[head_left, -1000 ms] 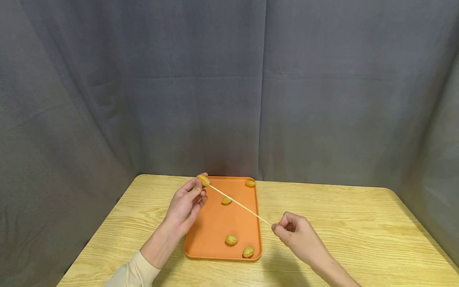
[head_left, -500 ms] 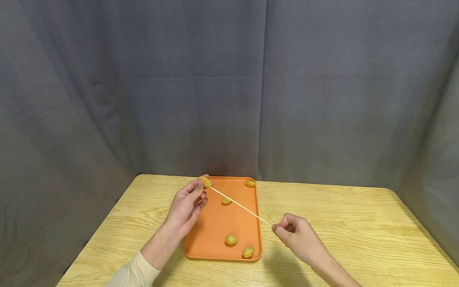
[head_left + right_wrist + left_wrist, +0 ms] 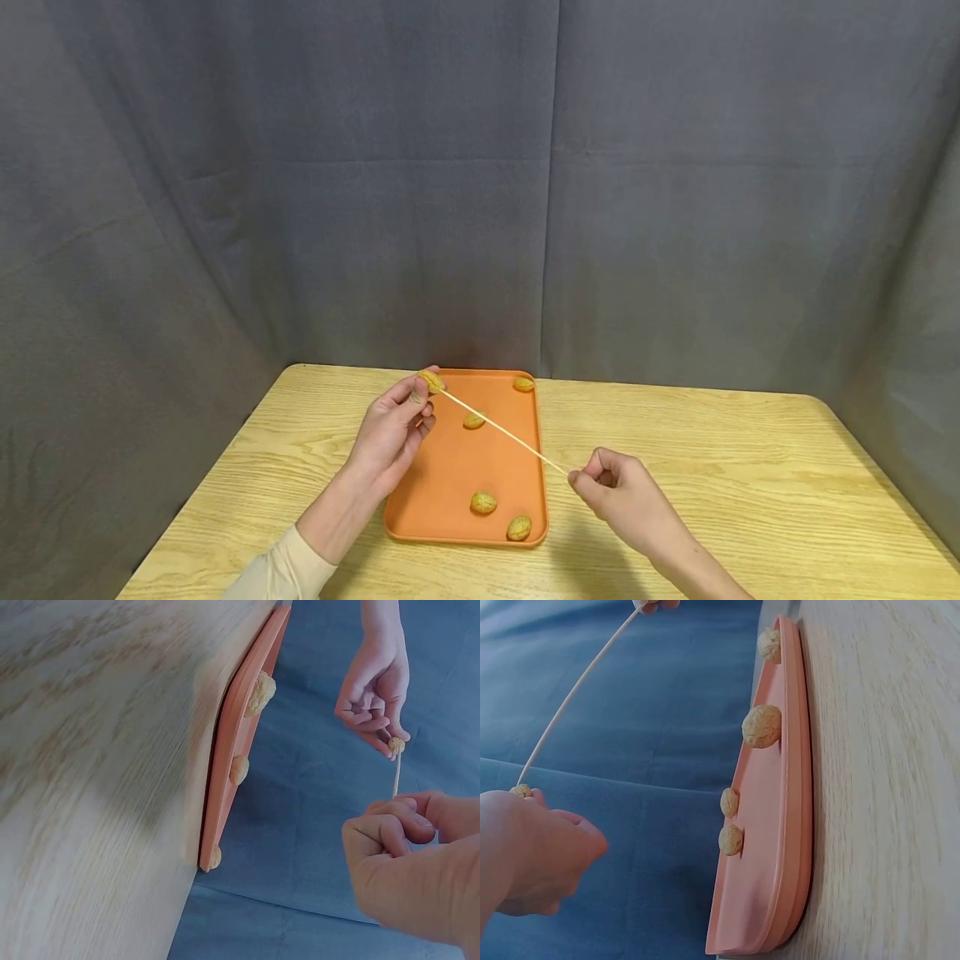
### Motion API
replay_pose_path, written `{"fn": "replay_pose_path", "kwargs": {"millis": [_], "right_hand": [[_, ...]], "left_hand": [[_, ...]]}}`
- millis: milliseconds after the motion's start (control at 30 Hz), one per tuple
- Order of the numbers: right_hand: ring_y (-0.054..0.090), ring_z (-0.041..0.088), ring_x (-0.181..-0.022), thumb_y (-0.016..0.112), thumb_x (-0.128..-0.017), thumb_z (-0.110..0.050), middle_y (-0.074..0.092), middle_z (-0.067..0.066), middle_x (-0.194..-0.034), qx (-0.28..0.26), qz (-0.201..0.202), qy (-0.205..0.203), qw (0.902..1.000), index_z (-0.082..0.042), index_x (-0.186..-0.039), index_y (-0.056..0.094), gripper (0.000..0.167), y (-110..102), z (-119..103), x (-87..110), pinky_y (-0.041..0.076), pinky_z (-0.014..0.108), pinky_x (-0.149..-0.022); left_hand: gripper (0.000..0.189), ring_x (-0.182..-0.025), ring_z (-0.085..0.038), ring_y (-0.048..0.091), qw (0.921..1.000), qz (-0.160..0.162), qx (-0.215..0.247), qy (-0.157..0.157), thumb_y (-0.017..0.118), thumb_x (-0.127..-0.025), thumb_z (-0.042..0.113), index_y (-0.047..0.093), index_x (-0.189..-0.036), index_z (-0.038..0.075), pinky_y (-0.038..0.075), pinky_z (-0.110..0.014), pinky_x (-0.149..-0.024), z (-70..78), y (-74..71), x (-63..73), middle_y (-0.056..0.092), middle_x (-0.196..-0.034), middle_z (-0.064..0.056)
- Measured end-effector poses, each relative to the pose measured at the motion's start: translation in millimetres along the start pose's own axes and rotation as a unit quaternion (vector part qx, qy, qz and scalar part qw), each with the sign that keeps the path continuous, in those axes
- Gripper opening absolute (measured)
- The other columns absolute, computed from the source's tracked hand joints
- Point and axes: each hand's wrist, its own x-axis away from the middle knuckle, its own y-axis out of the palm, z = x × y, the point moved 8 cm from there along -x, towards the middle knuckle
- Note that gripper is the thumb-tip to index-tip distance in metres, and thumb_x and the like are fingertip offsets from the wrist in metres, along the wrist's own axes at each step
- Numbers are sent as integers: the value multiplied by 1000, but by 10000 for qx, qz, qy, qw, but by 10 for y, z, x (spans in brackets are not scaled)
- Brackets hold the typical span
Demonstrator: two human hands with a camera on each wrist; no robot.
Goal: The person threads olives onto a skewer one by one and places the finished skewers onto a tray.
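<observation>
My left hand (image 3: 384, 440) pinches a walnut (image 3: 431, 381) between thumb and fingers above the far left part of an orange tray (image 3: 450, 475). A thin wooden skewer (image 3: 504, 431) slants from that walnut down to my right hand (image 3: 632, 498), which grips its other end between thumb and curled index finger. The skewer's far tip meets the walnut's end; how deep it sits inside cannot be told. In the right wrist view the held walnut (image 3: 397, 745) shows at the stick's end. Several other walnuts (image 3: 483, 502) lie apart on the tray.
The tray stands on a light wood-grain table (image 3: 697, 450), near its middle. One walnut (image 3: 523, 384) lies in the tray's far right corner, another (image 3: 519, 527) in its near right corner. A grey curtain (image 3: 420, 208) rises behind the table and at both sides.
My left hand and its walnut have shifted slightly right and down. The right hand has dipped a little, still gripping the skewer. The walnuts on the tray have stayed put.
</observation>
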Motion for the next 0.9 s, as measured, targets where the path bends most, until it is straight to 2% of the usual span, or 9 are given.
{"fn": "replay_pose_path", "kwargs": {"millis": [133, 333, 567, 733, 900], "right_hand": [[39, 14, -58, 70, -97, -19, 44, -1, -62, 20, -26, -52, 10000, -6, -82, 58, 23, 1, -12, 6, 34, 27, -50], [38, 15, -58, 69, -98, -20, 44, 0, -63, 45, -171, -6, 9998, -5, -82, 58, 24, 11, -12, 13, 34, 27, -51], [38, 15, -57, 69, -98, -20, 45, 0, -63, 54, -190, 132, 9997, -5, -82, 59, 24, 22, 18, 22, 34, 27, -50], [39, 13, -56, 68, -98, -19, 44, -1, -60, -198, -340, 92, 9992, -4, -81, 57, 24, 57, 19, 29, 34, 26, -49], [38, 12, -54, 68, -98, -19, 44, -1, -59, -361, -437, 90, 9984, -3, -80, 57, 27, 87, 5, 42, 32, 24, -48]], "left_hand": [[26, -81, -11, 49, 10000, -20, -51, 1, 64, -100, 24, 73, -116, 7, 44, -21, -72, -5, -4, -1, 60, -131, -13], [19, -81, -11, 51, 9994, 21, -290, 212, 64, -100, 22, 75, -107, 8, 46, -21, -73, 26, -10, 15, 59, -137, -8], [12, -78, -12, 54, 9971, 324, -530, 436, 66, -98, 17, 74, -92, 10, 49, -21, -73, 39, -23, 49, 64, -131, -11], [14, -78, -12, 55, 9965, 336, -567, 510, 65, -98, 17, 73, -92, 7, 50, -21, -73, 38, -25, 47, 64, -129, -11], [13, -75, -12, 57, 9969, 352, -460, 528, 66, -98, 17, 69, -91, 6, 52, -21, -72, 7, -25, 41, 66, -116, -10]]}}
